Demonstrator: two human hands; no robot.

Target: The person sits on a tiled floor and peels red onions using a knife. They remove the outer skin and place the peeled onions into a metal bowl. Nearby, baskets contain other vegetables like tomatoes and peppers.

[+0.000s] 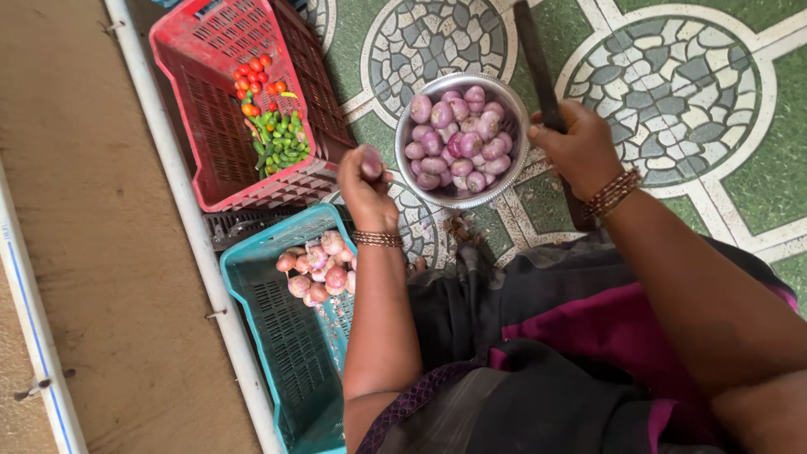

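Gripping a small purple onion [371, 161] at frame centre, the left hand [366, 189] sits beside the steel bowl [504, 181] of peeled onions; the right hand [580, 147] clasps a dark blade handle [538, 67].

We have one view only, from the camera on the person's head, looking almost straight down past the lap to the patterned tile floor [672, 84]. It sits close: both forearms fill the lower half, the left hand [366, 181] and right hand [580, 147] lie near the middle, beside the steel bowl [403, 143]. The floor's left edge, with a white pipe [168, 168], runs slantwise down the frame.
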